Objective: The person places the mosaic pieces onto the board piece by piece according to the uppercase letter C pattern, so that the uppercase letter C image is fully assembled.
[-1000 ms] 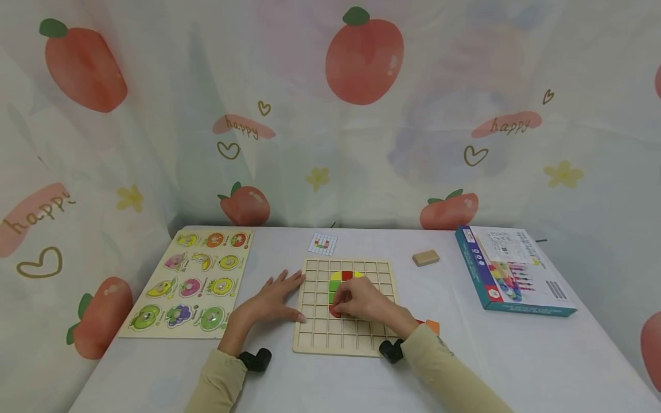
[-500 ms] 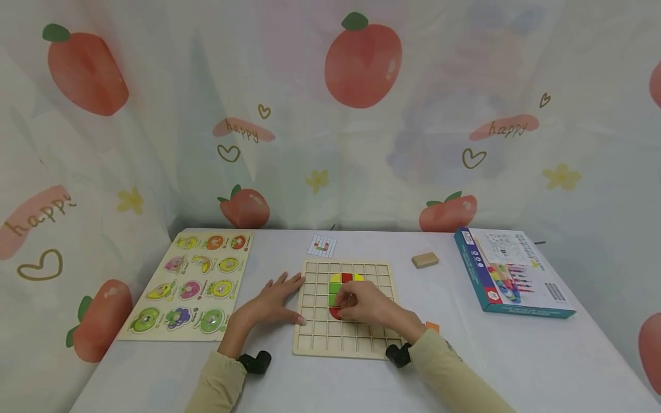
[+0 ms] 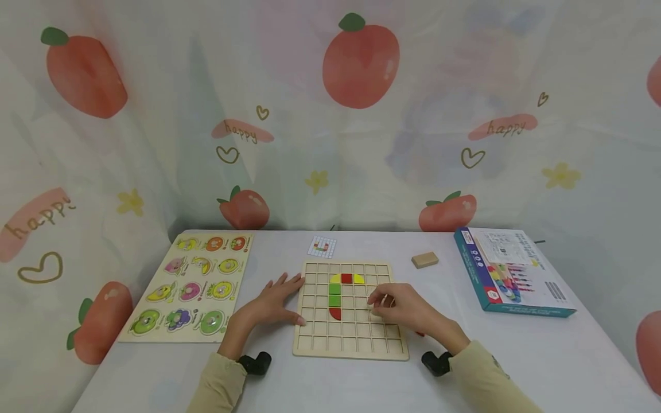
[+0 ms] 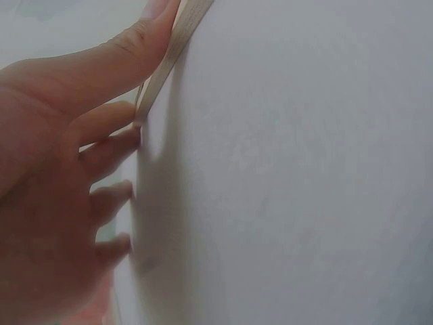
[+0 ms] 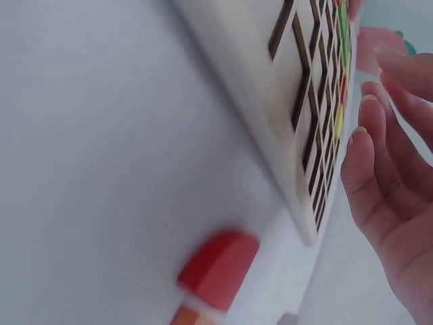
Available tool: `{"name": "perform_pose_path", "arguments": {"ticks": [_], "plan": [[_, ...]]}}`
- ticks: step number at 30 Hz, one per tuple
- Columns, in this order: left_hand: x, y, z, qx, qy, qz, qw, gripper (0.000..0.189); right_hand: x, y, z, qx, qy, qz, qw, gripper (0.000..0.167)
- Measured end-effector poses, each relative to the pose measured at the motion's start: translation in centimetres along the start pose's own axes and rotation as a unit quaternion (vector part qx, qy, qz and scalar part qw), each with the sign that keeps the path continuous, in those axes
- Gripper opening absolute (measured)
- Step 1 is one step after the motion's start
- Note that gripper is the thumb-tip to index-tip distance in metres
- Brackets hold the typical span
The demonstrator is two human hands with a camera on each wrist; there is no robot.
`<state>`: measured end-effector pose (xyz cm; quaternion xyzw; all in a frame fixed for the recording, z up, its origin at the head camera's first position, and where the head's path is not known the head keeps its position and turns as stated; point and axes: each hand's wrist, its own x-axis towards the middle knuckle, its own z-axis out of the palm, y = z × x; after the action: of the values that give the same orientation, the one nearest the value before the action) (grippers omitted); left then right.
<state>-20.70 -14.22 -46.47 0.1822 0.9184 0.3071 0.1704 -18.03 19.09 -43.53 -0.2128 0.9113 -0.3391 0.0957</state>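
A wooden grid board lies on the white table. Set in its cells are a red square between two yellow rounded pieces, two green squares below the left one, and a red rounded piece under them. My left hand rests at the board's left side, fingers spread, thumb and fingertips touching its edge. Over the board's right part hovers my right hand, fingers loosely bent, with nothing visible between them. Close to the board lies a loose red piece.
An orange piece lies beside the loose red one. Behind the board is a small pattern card. A wooden block and a flat box stand to the right. At the left lies a fruit puzzle board.
My right hand has left the red rounded piece in its cell and moved right across the board, uncovering the middle cells. My left hand has stayed at the board's edge.
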Motion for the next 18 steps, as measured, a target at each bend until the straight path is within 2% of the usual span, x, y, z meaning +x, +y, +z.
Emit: {"name": "perform_pose_path", "arguments": {"ticks": [5, 18], "plan": [[0.1, 0.0, 0.1, 0.001, 0.003, -0.005, 1.0000, 0.100, -1.5, 1.1, -1.3, -0.007, 0.009, 0.013, 0.9999, 0.012], [-0.1, 0.3, 0.0, 0.002, 0.003, -0.010, 0.9999, 0.099, -4.9, 4.1, -3.7, -0.001, 0.008, 0.076, 0.9971, 0.019]]}}
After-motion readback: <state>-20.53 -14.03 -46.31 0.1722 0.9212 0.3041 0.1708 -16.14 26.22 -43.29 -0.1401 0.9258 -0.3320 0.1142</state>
